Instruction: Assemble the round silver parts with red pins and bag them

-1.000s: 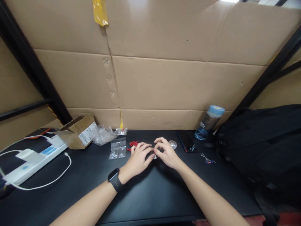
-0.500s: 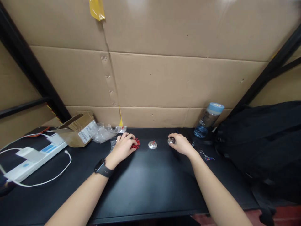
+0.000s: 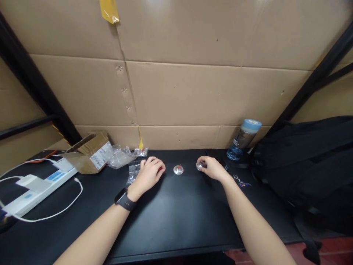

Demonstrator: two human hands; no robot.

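My left hand, with a dark watch on the wrist, is closed over a bunch of red loops; only a bit of red shows between its fingers. To its right, apart from both hands, a round silvery disc with a small red piece at its centre lies flat on the black table. My right hand has its thumb and fingers closed on a second shiny disc, partly hidden by the fingers. Under and beside my left wrist lies a clear plastic bag.
An open cardboard box and crumpled clear plastic stand at the left, near a white power strip with cables. On the right are a blue-lidded bottle, a keychain and a black backpack. Cardboard walls the back.
My left hand has shifted slightly right and closed over the red loops, which showed more before. More of the plastic bag is uncovered. My right hand remains at the disc, its fingers slightly shifted.
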